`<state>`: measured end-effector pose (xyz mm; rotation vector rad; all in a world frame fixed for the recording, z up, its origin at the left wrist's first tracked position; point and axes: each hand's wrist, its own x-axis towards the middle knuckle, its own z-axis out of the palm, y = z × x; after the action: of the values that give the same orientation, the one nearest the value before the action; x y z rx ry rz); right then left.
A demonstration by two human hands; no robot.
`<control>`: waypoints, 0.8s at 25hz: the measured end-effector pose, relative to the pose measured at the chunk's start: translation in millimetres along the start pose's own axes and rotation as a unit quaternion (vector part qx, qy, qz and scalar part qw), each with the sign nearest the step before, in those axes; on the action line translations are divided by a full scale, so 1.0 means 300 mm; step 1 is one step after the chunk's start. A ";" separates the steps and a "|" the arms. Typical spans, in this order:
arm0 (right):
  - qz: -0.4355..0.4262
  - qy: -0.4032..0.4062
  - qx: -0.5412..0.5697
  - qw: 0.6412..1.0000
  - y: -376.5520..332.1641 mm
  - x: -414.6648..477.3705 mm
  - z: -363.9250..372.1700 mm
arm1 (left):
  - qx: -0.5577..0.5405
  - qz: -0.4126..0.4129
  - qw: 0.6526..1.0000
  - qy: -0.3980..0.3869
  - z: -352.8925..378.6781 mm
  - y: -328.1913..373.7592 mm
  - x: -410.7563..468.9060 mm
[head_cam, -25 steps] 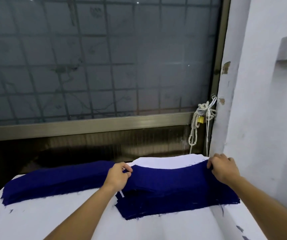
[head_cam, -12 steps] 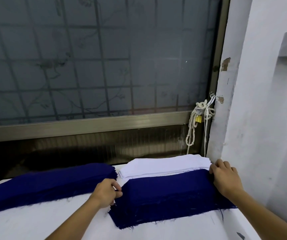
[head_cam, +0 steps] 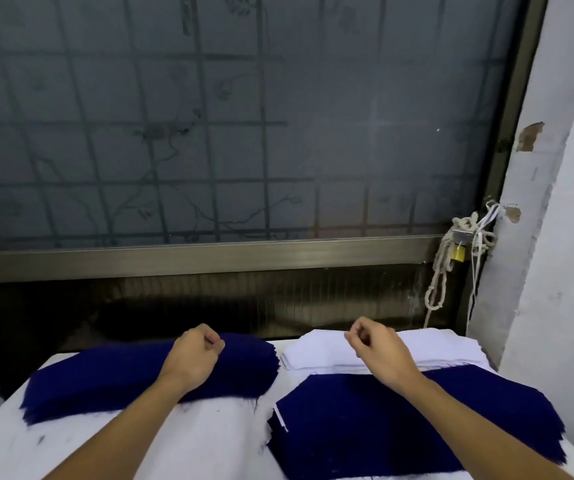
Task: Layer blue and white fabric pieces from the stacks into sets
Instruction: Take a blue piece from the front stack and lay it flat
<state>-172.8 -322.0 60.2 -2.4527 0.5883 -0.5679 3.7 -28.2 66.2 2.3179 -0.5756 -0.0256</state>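
My left hand (head_cam: 194,355) has left the layered pile (head_cam: 400,420) and now sits on the blue fabric stack (head_cam: 105,375) along the far edge of the table (head_cam: 192,438). Its fingers are clenched, thumb against forefinger; I cannot tell whether it pinches a piece. My right hand (head_cam: 379,348) has moved off the pile's right end to above the white fabric stack (head_cam: 434,348) at the far right corner, fingers curled, nothing visible in them. The pile, blue piece uppermost, lies flat just in front of the white stack.

A strip of bare white worktop (head_cam: 209,441) runs between the long dark-blue fabric stack (head_cam: 105,379) and the flat layered blue pile (head_cam: 400,427), while the white plastered wall (head_cam: 562,271) closes off the right.
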 end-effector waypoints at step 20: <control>-0.188 -0.141 -0.108 0.966 -0.378 0.272 0.635 | 0.233 0.114 0.965 -0.049 -0.085 -0.414 0.171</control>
<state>22.1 -200.9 4.4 -2.8091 0.0699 -0.2959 104.0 45.5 9.3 2.6945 -0.9844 0.1159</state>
